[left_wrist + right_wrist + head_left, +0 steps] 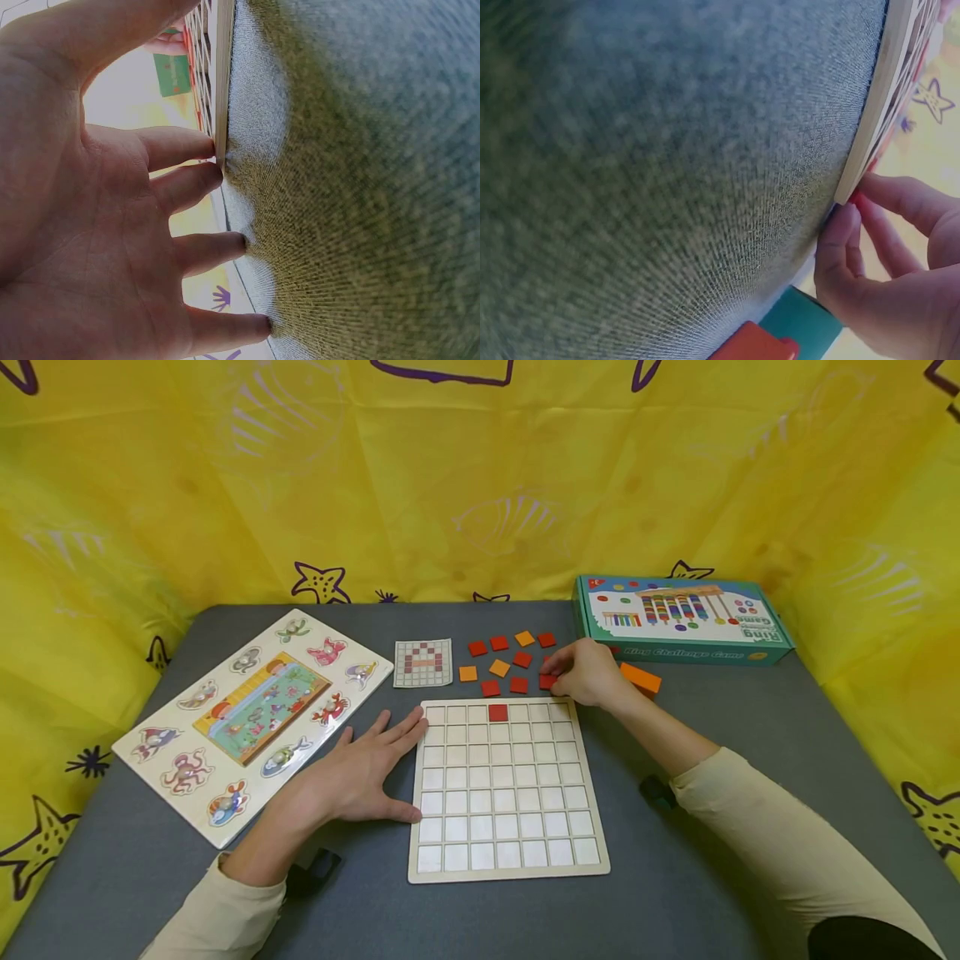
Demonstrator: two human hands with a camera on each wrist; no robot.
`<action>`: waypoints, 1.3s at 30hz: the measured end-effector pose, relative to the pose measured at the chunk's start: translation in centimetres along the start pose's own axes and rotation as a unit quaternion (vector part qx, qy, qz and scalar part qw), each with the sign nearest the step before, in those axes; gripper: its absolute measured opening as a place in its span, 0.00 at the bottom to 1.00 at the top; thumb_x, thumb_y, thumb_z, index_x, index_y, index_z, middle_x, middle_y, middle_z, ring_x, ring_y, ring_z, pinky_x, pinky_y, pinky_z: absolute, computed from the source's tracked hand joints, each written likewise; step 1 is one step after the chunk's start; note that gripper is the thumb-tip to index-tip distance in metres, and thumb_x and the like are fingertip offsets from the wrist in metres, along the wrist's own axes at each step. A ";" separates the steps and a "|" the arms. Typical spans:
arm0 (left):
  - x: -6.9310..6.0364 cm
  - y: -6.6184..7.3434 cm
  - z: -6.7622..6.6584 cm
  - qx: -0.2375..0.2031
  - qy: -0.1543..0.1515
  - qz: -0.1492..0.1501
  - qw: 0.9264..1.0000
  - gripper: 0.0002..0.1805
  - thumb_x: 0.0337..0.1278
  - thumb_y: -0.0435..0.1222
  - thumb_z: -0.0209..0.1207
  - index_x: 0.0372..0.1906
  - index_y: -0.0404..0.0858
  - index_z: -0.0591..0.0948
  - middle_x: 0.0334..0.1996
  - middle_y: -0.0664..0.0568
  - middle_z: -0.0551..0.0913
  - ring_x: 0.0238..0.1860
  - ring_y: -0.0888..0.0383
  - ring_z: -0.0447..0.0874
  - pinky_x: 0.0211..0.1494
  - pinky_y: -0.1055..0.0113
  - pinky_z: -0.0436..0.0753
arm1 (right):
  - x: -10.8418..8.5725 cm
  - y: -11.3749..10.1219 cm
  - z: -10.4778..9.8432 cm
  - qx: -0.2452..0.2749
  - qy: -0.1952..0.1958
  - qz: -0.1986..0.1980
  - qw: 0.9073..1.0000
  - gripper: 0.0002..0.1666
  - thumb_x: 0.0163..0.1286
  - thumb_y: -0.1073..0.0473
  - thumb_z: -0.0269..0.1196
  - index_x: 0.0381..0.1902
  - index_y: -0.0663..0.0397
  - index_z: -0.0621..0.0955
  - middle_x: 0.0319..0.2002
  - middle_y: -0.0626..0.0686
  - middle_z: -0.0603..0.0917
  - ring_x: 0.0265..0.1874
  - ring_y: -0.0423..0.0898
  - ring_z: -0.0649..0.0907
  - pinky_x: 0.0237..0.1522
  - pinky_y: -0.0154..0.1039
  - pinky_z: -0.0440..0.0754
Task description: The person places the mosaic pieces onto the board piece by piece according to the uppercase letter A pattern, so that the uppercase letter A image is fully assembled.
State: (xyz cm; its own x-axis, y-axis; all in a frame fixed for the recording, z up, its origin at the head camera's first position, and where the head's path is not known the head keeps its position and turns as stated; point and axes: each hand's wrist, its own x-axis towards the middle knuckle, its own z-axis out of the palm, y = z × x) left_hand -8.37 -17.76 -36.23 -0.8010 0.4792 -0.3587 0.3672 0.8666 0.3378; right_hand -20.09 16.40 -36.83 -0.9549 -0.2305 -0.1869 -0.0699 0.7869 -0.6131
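A pale wooden grid board lies flat on the table, one red square tile set in its top row. My left hand has its fingers spread, with thumb and fingertips touching the board's left edge; the left wrist view shows the straight fingers too. Just beyond the board's top right corner, my right hand pinches a red tile between thumb and fingers. In the right wrist view only a sliver of that tile shows. Several loose red and orange tiles lie behind the board.
A small pattern card sits left of the loose tiles. At left lies a sea-animal puzzle board. A green game box stands at the back right, with an orange block in front. A yellow curtain hangs behind the table.
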 end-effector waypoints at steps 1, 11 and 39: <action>0.0 0.0 0.0 0.000 0.000 0.000 1.000 0.67 0.46 0.65 0.74 0.85 0.45 0.52 0.86 0.52 0.45 0.83 0.30 0.44 0.70 0.17 0.49 | 0.0 0.0 0.0 0.003 -0.001 0.001 1.000 0.17 0.59 0.69 0.72 0.48 0.56 0.91 0.49 0.58 0.91 0.47 0.55 0.84 0.39 0.39 0.82; 0.0 0.0 0.1 -0.001 0.002 0.000 1.000 0.66 0.46 0.65 0.74 0.85 0.45 0.52 0.86 0.52 0.45 0.83 0.30 0.44 0.70 0.17 0.49 | -0.5 -0.2 -0.1 0.055 -0.009 -0.001 0.998 0.16 0.62 0.70 0.71 0.48 0.56 0.91 0.44 0.58 0.90 0.37 0.52 0.83 0.36 0.38 0.82; 0.0 0.0 0.0 -0.001 0.000 -0.002 1.000 0.67 0.46 0.66 0.74 0.85 0.46 0.52 0.86 0.53 0.44 0.83 0.31 0.44 0.71 0.18 0.48 | -2.5 -0.9 0.3 0.143 -0.067 -0.009 0.987 0.19 0.58 0.69 0.76 0.49 0.57 0.90 0.45 0.57 0.89 0.42 0.51 0.83 0.39 0.37 0.84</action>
State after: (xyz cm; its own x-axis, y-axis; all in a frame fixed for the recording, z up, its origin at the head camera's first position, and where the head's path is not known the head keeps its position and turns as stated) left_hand -8.32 -17.73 -36.25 -0.8019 0.4762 -0.3608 0.3632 0.8681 0.3384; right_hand -17.53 16.07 -36.04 -0.9061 -0.3320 -0.2623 0.0164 0.5920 -0.8058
